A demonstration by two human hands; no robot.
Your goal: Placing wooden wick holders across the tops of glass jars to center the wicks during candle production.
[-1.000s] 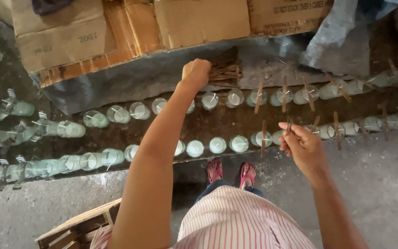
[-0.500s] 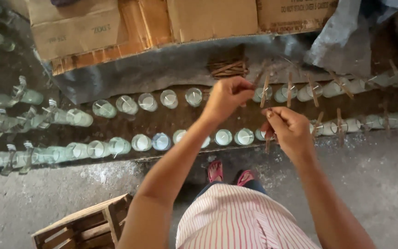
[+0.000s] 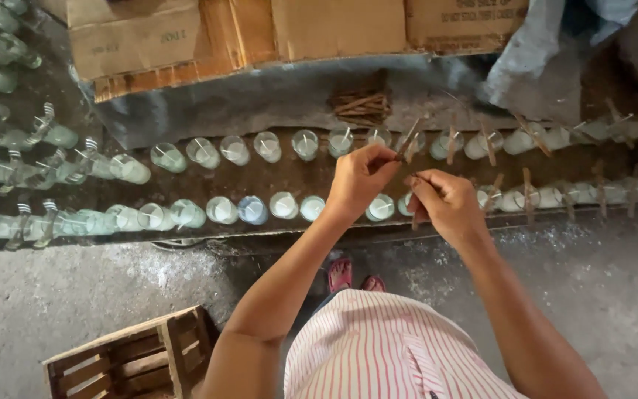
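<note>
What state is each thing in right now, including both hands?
Left hand: closed, pinching a thin wooden stick.
Right hand: closed on a small stick piece.
Glass jars: upright in two rows, filled with pale wax.
Jars at right: wooden sticks laid across their tops.
Stick bundle: lying loose behind the rows.
Wooden crate: on the floor.

Soft, dim daylight falls evenly, casting only faint shadows. The bare left hand (image 3: pixel 359 177) and right hand (image 3: pixel 444 203) are fairly sharp. Far left of them, the pale-green wax-filled glass jars (image 3: pixel 9 140) bend and smear with wide-angle distortion.
</note>
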